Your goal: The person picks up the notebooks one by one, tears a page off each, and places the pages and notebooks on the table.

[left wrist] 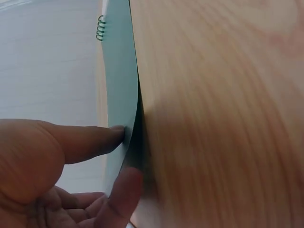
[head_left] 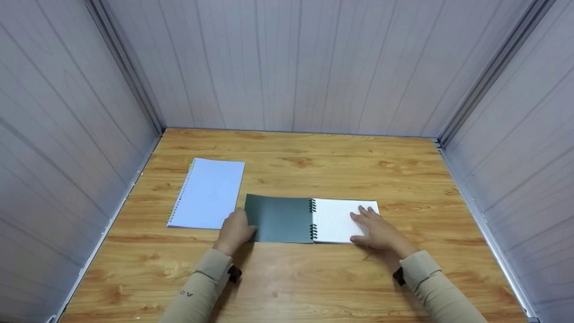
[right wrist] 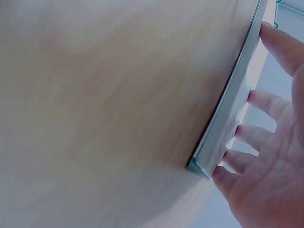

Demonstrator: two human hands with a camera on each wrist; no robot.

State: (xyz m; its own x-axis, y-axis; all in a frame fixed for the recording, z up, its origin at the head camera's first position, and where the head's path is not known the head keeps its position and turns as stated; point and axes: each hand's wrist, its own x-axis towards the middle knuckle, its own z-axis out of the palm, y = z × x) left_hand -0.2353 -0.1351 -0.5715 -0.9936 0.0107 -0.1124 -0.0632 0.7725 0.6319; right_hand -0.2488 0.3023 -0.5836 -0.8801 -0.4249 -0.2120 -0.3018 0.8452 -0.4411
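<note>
A spiral notebook with dark green covers lies opened flat, its cover (head_left: 281,220) on the left and a lined white page (head_left: 332,220) on the right. Green wire coils (head_left: 313,231) join the two halves. At the cover's outer edge, my left hand (head_left: 234,231) pinches it, thumb on top and fingers underneath; in the left wrist view the cover (left wrist: 121,71) curves up slightly off the table there. My right hand (head_left: 381,232) rests its spread fingertips on the page's right part. The right wrist view shows those fingers (right wrist: 254,137) along the pages' side.
A light blue spiral notebook (head_left: 208,193) lies closed to the left, its coils on its left side, close by my left hand. Everything lies on a wood-grain table (head_left: 314,278). Pale panel walls (head_left: 278,67) enclose its back and both sides.
</note>
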